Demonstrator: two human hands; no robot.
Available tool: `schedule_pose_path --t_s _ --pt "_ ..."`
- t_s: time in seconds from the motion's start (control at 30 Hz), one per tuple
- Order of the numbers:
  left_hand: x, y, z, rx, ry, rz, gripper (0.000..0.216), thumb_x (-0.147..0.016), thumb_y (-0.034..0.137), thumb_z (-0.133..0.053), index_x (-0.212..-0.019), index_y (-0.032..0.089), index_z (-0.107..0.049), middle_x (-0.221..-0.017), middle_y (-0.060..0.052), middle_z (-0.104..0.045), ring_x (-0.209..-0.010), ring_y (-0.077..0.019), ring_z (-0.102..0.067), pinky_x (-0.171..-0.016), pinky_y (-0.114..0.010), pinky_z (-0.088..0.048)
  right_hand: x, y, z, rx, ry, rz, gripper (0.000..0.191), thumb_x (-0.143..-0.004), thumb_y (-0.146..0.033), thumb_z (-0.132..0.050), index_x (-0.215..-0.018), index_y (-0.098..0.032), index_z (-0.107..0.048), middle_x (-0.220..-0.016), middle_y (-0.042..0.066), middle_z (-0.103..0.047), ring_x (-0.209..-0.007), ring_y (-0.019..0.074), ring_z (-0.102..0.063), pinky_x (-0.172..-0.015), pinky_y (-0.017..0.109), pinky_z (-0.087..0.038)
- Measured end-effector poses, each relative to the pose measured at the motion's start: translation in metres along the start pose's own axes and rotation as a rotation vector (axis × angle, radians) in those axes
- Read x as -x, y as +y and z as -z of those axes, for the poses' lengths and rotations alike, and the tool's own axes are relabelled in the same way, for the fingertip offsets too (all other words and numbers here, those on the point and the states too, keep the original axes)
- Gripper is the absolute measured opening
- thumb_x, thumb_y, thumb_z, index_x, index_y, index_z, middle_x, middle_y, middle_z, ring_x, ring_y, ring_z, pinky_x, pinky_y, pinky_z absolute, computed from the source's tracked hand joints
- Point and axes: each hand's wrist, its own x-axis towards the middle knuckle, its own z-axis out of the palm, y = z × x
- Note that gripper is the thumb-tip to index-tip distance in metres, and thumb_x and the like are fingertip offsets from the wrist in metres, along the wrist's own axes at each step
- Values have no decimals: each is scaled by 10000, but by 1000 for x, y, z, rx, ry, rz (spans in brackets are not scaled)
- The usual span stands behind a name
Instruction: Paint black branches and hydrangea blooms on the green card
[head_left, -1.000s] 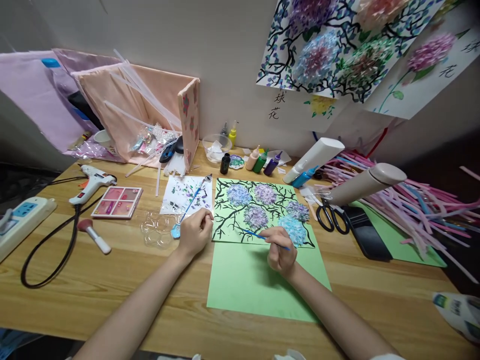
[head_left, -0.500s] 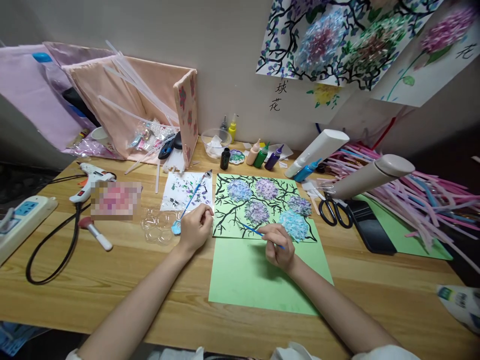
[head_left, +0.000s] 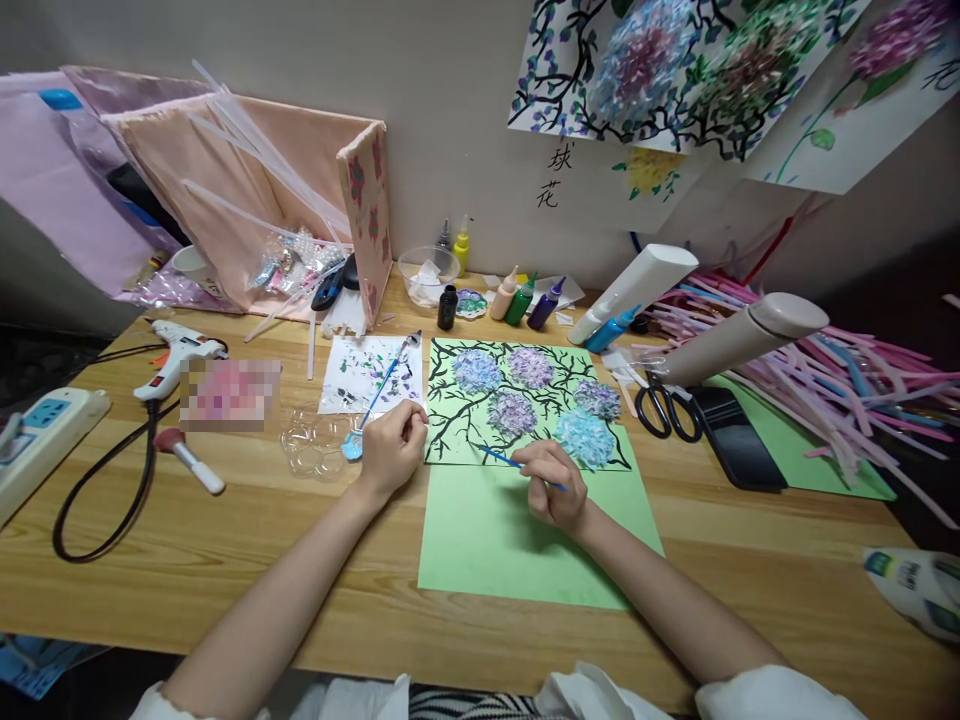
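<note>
A green sheet (head_left: 487,540) lies on the wooden table, its upper half painted with black branches and purple and blue flower balls (head_left: 517,400). My right hand (head_left: 553,486) pinches a thin blue paintbrush (head_left: 501,460), whose tip touches a black branch at the painting's lower left. My left hand (head_left: 391,448) rests curled at the sheet's left edge, fingers closed, pressing near the paper; I cannot make out anything held in it. A second blue brush (head_left: 382,390) lies across a paint-smeared white paper (head_left: 360,372) just behind the left hand.
Small paint bottles (head_left: 517,298) and a clear bowl (head_left: 429,272) stand at the back. Scissors (head_left: 661,410), a two-headed lamp (head_left: 739,335) and a pile of pink strips (head_left: 840,390) lie right. A glue gun (head_left: 176,355), power strip (head_left: 41,430) and clear palette (head_left: 315,448) lie left.
My view has tilted slightly, so everything sits a little higher in the frame. The right hand has shifted the brush a little left along the branch. The left hand stays put.
</note>
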Motion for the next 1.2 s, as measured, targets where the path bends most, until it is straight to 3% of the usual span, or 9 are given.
schedule_pose_path --t_s 0.4,0.97,1.1,1.2 --pt "-1 -1 0 -16 7 5 203 -833 212 -374 -692 192 -518 -519 43 -458 -472 -102 -414 -529 -227 -320 0 -1 2 -37 21 -22 202 -826 -121 -361 -969 -234 -449 -706 55 -612 -587 187 -542 -499 317 -475" --pt "-1 0 1 -1 10 -5 197 -829 200 -386 -693 190 -528 -517 44 -454 -475 -101 -419 -532 -224 -317 -9 -16 2 -127 -77 7 209 -836 -107 -322 -984 -219 -418 -693 61 -574 -588 175 -486 -485 302 -468" --pt "-1 -1 0 -6 13 -3 201 -832 202 -388 -693 188 -532 -514 44 -452 -476 -101 -421 -530 -222 -315 -4 -17 0 -188 -53 -59 181 -858 -128 -329 -979 -220 -428 -727 64 -599 -616 177 -523 -519 321 -479" --pt "0 -1 0 -3 18 -9 200 -830 195 -391 -691 184 -534 -518 44 -457 -478 -98 -422 -528 -219 -313 1 -15 -3 -245 60 -197 157 -878 -144 -337 -950 -227 -449 -755 53 -614 -642 178 -560 -554 338 -475"
